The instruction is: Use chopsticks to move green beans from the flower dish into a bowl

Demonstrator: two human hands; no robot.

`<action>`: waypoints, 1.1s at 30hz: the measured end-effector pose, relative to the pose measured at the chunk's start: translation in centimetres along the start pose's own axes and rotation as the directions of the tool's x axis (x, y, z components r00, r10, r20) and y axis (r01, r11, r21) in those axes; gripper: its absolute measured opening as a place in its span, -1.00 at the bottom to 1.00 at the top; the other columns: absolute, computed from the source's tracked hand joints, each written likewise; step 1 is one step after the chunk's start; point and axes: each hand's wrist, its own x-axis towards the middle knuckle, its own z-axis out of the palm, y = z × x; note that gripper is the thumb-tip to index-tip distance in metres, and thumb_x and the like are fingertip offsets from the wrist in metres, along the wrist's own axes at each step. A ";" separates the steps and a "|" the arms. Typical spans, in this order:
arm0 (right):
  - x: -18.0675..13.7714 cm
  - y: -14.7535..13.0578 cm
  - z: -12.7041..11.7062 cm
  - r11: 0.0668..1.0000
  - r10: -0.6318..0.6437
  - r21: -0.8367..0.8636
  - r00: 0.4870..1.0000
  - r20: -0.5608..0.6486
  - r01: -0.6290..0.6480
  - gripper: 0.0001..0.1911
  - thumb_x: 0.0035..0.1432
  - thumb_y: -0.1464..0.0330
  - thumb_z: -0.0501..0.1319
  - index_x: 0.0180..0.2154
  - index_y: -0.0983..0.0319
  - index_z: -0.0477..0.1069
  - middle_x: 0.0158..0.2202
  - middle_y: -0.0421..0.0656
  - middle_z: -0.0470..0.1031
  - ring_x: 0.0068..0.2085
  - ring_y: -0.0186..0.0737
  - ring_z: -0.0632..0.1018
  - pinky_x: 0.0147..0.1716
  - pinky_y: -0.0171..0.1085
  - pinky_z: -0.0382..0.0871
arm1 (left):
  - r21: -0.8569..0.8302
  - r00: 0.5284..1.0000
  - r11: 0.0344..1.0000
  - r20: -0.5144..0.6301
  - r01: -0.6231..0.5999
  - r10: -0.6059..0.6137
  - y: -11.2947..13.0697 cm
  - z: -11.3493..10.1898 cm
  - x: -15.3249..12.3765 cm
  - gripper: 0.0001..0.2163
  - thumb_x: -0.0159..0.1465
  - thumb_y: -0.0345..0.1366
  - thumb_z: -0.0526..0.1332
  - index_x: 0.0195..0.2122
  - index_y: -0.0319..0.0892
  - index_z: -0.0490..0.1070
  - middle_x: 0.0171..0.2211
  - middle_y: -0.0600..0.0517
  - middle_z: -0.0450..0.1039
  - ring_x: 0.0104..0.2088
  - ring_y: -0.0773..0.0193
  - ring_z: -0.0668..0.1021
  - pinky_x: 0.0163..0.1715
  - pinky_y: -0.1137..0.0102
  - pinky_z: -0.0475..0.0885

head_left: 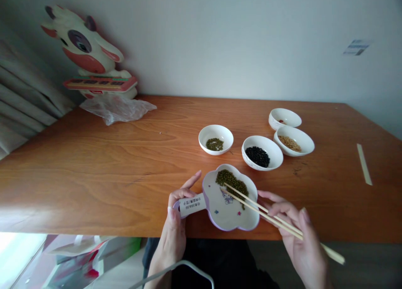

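Observation:
A flower-shaped purple-rimmed plate [248, 224] sits at the table's near edge with a heap of green beans [231, 180] in its far part. My left hand [176, 228] grips the plate's labelled handle [192, 205], index finger stretched toward the rim. My right hand [298, 239] is closed on a pair of wooden chopsticks [266, 216], their tips resting on the beans in the plate.
Beyond the plate stand white bowls: one with green beans [215, 139], one with black beans [262, 152], one with tan beans [294, 141], one nearly bare [284, 118]. A chopstick wrapper [364, 164] lies right. A cow toy [88, 54] and plastic bag [117, 108] stand far left.

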 end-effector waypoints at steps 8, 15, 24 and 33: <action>0.2 -0.1 0.3 1.000 -0.018 -0.023 1.000 -0.010 0.018 -0.34 0.48 -0.08 -0.16 -0.25 0.10 0.58 0.32 -0.08 0.47 0.36 0.16 0.44 0.34 0.12 0.29 | 0.047 0.999 0.997 0.001 -0.053 0.053 -1.2 -0.7 -0.2 -0.47 0.44 0.34 -0.10 -0.13 0.00 0.33 0.22 -0.11 0.53 0.37 -0.07 0.41 0.28 -0.03 0.38; 0.1 -0.3 -0.2 0.989 -0.105 -0.110 0.990 -0.092 0.094 -0.31 0.49 -0.05 -0.17 -0.28 0.11 0.62 -0.12 -0.05 0.56 0.01 0.00 0.55 -0.02 -0.15 0.49 | 0.023 0.996 0.997 -0.038 -0.074 0.075 -2.1 -0.7 0.2 -0.45 0.45 0.34 -0.12 -0.13 -0.04 0.33 0.19 -0.12 0.53 0.37 -0.07 0.42 0.31 -0.04 0.35; -1.1 -3.4 -0.2 0.902 -0.310 -0.334 0.949 -0.058 0.274 -0.20 0.45 -0.15 -0.22 -0.43 0.11 0.60 -0.38 -0.06 0.53 -0.23 -0.01 0.54 -0.28 -0.17 0.43 | -0.036 0.998 0.998 -0.055 -0.044 0.042 -2.0 -0.8 0.1 -0.47 0.44 0.33 -0.04 -0.15 -0.05 0.35 0.17 -0.12 0.56 0.32 -0.07 0.46 0.29 -0.06 0.37; -1.3 -6.4 -1.5 0.760 -0.345 -0.555 0.933 0.098 0.339 -0.13 0.38 -0.24 -0.28 -0.50 0.14 0.51 -0.50 -0.07 0.49 -0.49 -0.11 0.48 -0.58 -0.19 0.28 | -0.098 0.998 0.994 -0.041 -0.045 0.041 -2.1 -1.0 -0.1 -0.47 0.41 0.34 0.00 -0.14 -0.05 0.37 0.19 -0.12 0.54 0.39 -0.13 0.38 0.39 -0.13 0.24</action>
